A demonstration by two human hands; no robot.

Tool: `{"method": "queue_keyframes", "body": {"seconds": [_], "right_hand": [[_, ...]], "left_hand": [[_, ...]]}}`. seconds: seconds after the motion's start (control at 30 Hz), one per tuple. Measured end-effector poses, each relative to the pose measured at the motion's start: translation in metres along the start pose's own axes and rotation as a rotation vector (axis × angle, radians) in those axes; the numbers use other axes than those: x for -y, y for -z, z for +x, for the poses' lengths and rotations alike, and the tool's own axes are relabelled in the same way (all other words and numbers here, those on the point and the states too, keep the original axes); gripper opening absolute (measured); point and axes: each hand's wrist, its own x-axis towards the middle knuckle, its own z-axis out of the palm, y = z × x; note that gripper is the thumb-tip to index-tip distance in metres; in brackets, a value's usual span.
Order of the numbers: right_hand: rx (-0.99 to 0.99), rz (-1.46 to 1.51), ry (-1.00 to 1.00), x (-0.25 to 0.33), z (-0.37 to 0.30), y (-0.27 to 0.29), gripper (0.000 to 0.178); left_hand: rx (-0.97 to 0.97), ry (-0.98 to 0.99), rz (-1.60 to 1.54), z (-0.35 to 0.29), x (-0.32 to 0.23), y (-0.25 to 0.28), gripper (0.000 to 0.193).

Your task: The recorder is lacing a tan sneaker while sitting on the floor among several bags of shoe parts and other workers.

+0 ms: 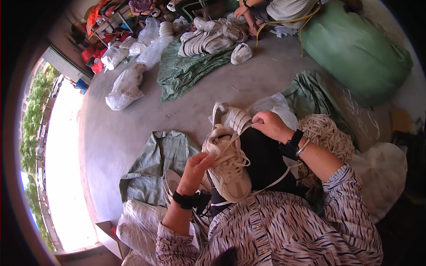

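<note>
A cream sneaker point(231, 179) rests on my lap, toe toward me, with pale laces point(231, 157) loosely threaded across its front. My left hand point(197, 170) is closed at the shoe's left side near its opening, fingertips pinching a lace. To the right and farther out, my right hand point(273, 126) is closed too, thumb and fingertips pinched on a thin lace end, mostly hidden by the fingers. Just beyond the sneaker are more pale shoes point(233, 117), bunched against my knees. One long lace point(277, 179) trails over my dark trousers.
A heap of loose laces point(326, 137) lies to my right, beside a white plastic bag point(377, 177). On my left are a green sheet point(155, 166) and a clear bag point(140, 226). Farther off, people sit around piled shoes point(213, 37), near a large green sack point(355, 53).
</note>
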Motion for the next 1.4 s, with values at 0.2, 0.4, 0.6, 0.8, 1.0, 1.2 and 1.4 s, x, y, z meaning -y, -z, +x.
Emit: {"method": "queue_keyframes", "body": {"seconds": [0.2, 0.4, 0.6, 0.8, 1.0, 1.2, 1.4], "right_hand": [[-0.013, -0.395, 0.648, 0.071, -0.029, -0.015, 0.020], [0.270, 0.234, 0.442, 0.070, -0.023, -0.037, 0.029], [0.256, 0.367, 0.310, 0.070, -0.011, -0.066, 0.027], [0.330, 0.182, 0.187, 0.074, 0.036, -0.083, 0.044], [0.738, 0.146, 0.164, 0.062, 0.068, -0.087, 0.033], [0.681, 1.061, 0.061, 0.032, 0.053, -0.011, 0.026], [0.630, 0.812, 0.040, 0.042, 0.047, -0.002, 0.024]], "left_hand": [[-0.023, 0.083, -0.296, -0.008, 0.005, 0.049, 0.036], [-0.097, 0.080, 0.093, 0.000, -0.027, 0.047, 0.038], [0.011, -0.066, -0.114, -0.025, 0.008, 0.092, 0.041], [-0.327, -0.160, -1.016, -0.061, 0.038, 0.088, 0.062], [0.004, -0.292, -1.126, -0.066, 0.061, 0.098, 0.063], [-0.268, -0.216, -0.811, -0.065, 0.073, 0.114, 0.046], [-0.198, -0.046, 0.079, -0.005, 0.003, 0.043, 0.034]]}}
